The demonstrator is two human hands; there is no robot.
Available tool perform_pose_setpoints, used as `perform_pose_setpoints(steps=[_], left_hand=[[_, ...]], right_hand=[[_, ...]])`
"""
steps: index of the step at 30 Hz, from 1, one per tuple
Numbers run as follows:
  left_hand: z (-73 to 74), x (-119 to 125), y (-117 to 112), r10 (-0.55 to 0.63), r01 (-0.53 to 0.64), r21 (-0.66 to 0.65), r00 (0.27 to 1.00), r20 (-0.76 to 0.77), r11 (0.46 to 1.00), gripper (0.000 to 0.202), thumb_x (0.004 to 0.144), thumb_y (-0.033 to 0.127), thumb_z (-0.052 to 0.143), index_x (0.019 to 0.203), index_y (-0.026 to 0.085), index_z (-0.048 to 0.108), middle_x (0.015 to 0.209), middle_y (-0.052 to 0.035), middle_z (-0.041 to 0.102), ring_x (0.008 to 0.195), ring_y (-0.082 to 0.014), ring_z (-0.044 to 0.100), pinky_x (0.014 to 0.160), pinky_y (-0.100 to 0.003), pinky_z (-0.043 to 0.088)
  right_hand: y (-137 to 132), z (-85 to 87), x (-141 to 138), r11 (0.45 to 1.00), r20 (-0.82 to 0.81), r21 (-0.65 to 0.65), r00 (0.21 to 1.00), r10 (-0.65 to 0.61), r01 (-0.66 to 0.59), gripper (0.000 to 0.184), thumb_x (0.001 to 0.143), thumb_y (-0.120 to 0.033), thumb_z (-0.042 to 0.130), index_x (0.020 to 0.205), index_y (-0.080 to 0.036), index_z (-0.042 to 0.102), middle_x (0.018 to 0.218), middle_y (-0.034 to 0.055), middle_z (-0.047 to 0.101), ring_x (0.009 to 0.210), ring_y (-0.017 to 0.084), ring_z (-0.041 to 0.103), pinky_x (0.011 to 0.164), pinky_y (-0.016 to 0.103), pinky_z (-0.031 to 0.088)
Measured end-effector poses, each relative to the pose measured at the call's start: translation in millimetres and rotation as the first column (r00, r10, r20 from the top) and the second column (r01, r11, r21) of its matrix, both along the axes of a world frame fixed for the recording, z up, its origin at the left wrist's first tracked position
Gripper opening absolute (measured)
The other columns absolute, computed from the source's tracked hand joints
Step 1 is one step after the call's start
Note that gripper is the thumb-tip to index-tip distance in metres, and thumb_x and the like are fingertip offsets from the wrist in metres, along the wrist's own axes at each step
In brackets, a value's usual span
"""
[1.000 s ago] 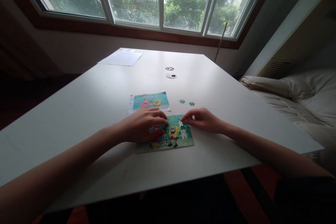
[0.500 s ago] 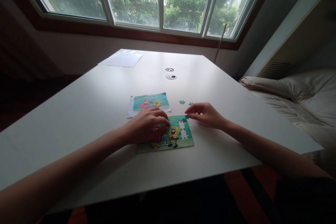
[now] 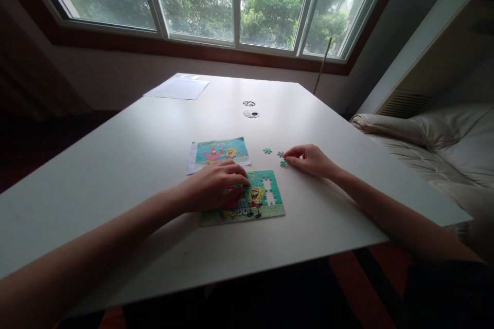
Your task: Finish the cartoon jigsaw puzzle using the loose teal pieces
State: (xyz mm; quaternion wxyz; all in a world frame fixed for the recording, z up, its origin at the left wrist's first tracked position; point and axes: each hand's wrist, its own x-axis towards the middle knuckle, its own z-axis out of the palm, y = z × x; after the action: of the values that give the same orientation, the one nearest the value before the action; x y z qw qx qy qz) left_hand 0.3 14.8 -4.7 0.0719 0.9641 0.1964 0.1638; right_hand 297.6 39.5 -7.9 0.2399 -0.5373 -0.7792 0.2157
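A cartoon jigsaw puzzle (image 3: 258, 200) lies on the white table (image 3: 154, 139), with a white gap near its upper right. My left hand (image 3: 214, 187) rests on the puzzle's left part, fingers curled down and pressing it. My right hand (image 3: 311, 159) is off to the puzzle's upper right, pinching a small teal puzzle piece (image 3: 283, 163) at the table top. Two loose teal pieces (image 3: 267, 151) lie just beyond it. A printed reference picture (image 3: 219, 151) of the same cartoon lies behind the puzzle.
A white sheet of paper (image 3: 178, 88) lies at the far left of the table. Two round cable grommets (image 3: 250, 113) sit mid-table. A cream sofa cushion (image 3: 436, 139) is to the right, beyond the table edge. Windows run along the far wall.
My right hand lifted a teal piece out of the puzzle's upper right and carried it away to the right, toward the loose pieces. The left hand stayed on the puzzle.
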Motion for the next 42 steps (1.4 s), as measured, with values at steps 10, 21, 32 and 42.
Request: perform_pose_setpoints(steps=[10, 21, 32, 42], left_hand=[[0.1, -0.1, -0.3, -0.009, 0.009, -0.004, 1.000, -0.001, 1.000, 0.023, 0.089, 0.023, 0.046, 0.104, 0.019, 0.063, 0.101, -0.0078, 0.063, 0.091, -0.0192, 0.058, 0.082, -0.035, 0.047], [-0.4, -0.8, 0.5, -0.007, 0.007, 0.002, 1.000, -0.021, 1.000, 0.023, 0.089, 0.024, 0.046, 0.105, 0.019, 0.062, 0.103, -0.0075, 0.062, 0.093, -0.0192, 0.058, 0.085, -0.036, 0.046], [-0.4, -0.9, 0.8, -0.007, 0.007, 0.007, 1.000, -0.026, 1.000, 0.023, 0.089, 0.024, 0.046, 0.105, 0.020, 0.063, 0.103, -0.0077, 0.063, 0.093, -0.0190, 0.058, 0.085, -0.035, 0.046], [0.2, -0.2, 0.7, -0.016, 0.016, 0.008, 1.000, -0.020, 1.000, 0.023, 0.089, 0.023, 0.047, 0.105, 0.020, 0.063, 0.103, -0.0080, 0.063, 0.092, -0.0187, 0.058, 0.084, -0.034, 0.047]], right_hand=[[-4.0, 2.2, -2.1, 0.999, 0.102, 0.030, 0.995, 0.018, -0.021, 0.018, 0.076, -0.032, 0.058, 0.081, -0.019, 0.070, 0.072, 0.0010, 0.067, 0.064, 0.013, 0.057, 0.060, 0.024, 0.041], [-5.8, 11.4, 3.7, 0.993, 0.140, 0.031, 0.984, 0.111, -0.116, 0.021, 0.074, -0.034, 0.062, 0.085, -0.019, 0.071, 0.079, 0.0036, 0.067, 0.068, 0.013, 0.058, 0.062, 0.023, 0.045], [-8.2, 13.2, 3.7, 0.987, 0.174, 0.012, 0.973, 0.153, -0.157, 0.022, 0.077, -0.035, 0.059, 0.068, -0.016, 0.064, 0.063, 0.0002, 0.061, 0.057, 0.010, 0.052, 0.055, 0.022, 0.038], [-0.3, 8.4, 14.6, 0.950, 0.142, -0.025, 0.940, 0.310, -0.310, 0.025, 0.078, -0.033, 0.060, 0.098, -0.020, 0.068, 0.081, 0.0045, 0.062, 0.064, 0.011, 0.054, 0.060, 0.023, 0.044]])
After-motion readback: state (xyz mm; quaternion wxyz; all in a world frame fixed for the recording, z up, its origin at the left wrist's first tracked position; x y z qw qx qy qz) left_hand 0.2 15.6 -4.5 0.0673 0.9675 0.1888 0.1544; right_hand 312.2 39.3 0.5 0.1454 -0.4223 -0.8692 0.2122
